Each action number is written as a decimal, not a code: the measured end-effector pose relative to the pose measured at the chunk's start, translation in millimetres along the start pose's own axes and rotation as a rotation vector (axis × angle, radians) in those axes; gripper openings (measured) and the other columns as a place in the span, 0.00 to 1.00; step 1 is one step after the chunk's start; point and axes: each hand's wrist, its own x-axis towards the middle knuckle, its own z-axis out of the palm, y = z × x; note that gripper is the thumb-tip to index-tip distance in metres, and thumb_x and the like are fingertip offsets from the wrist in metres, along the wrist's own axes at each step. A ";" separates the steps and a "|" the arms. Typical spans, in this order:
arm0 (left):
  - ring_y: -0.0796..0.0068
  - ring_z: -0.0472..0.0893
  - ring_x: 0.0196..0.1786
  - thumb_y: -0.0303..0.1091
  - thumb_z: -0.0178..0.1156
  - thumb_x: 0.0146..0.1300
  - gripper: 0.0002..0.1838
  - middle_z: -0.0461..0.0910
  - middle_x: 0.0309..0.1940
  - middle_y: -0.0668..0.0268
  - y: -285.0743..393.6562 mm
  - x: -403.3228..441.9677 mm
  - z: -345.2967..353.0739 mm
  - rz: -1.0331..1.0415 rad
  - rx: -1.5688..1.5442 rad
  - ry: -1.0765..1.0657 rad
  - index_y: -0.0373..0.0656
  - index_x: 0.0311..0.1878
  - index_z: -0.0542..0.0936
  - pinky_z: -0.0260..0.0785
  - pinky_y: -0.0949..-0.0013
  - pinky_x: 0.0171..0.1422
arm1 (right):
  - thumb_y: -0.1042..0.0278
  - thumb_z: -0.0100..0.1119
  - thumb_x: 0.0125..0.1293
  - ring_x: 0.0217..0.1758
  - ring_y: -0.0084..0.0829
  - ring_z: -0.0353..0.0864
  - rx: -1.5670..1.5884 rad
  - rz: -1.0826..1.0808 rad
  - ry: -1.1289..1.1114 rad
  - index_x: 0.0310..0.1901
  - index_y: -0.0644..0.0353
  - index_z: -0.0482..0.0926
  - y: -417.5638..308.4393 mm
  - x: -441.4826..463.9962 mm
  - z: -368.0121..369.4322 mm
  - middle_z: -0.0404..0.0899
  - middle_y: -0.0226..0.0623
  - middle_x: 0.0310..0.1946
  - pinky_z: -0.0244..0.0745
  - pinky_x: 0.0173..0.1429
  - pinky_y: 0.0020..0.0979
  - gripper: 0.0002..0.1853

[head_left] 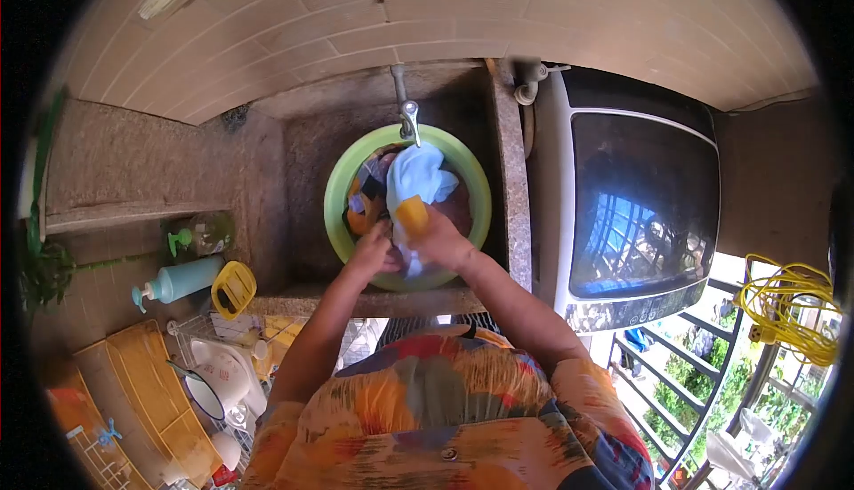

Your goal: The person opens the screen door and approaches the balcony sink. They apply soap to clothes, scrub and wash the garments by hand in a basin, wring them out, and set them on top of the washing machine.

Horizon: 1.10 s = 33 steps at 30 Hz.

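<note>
A light green basin (481, 196) stands in the stone sink, with several wet clothes in it. Across its middle stretches a light blue cloth (416, 170), bunched at the top and running down between my hands. My right hand (442, 239) is closed around a yellow bar of soap (412, 213), pressed against the cloth. Beside it, my left hand (377, 251) has its fingers closed on the cloth's left edge; the fingertips are partly hidden. Dark and orange clothes (363, 207) lie at the basin's left side.
A metal faucet (409, 119) hangs over the basin's far rim. The sink's stone wall (513, 178) separates it from a washing machine (640, 205) on the right. On the left are a blue pump bottle (182, 281), a yellow soap dish (234, 290) and a dish rack.
</note>
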 end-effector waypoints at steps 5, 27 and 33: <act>0.71 0.81 0.40 0.33 0.49 0.67 0.17 0.80 0.44 0.63 -38.8 90.9 -21.7 0.211 -0.149 0.104 0.40 0.56 0.75 0.73 0.69 0.46 | 0.83 0.59 0.45 0.53 0.29 0.73 0.042 -0.040 -0.102 0.63 0.56 0.65 -24.0 -20.4 16.3 0.75 0.33 0.49 0.67 0.58 0.27 0.38; 0.66 0.68 0.60 0.41 0.42 0.70 0.22 0.68 0.59 0.60 53.2 32.3 13.2 0.446 -1.303 -0.521 0.46 0.64 0.63 0.57 0.63 0.66 | 0.47 0.59 0.56 0.50 0.40 0.68 -1.070 -0.810 0.199 0.62 0.46 0.69 -43.1 -26.5 72.7 0.69 0.40 0.47 0.61 0.52 0.42 0.31; 0.64 0.64 0.65 0.43 0.39 0.72 0.24 0.65 0.63 0.59 54.2 28.9 26.8 0.406 -1.387 -0.601 0.47 0.68 0.58 0.52 0.61 0.72 | 0.49 0.58 0.59 0.51 0.42 0.69 -1.063 -0.666 0.302 0.59 0.48 0.71 -38.2 8.4 63.4 0.69 0.42 0.49 0.65 0.51 0.43 0.27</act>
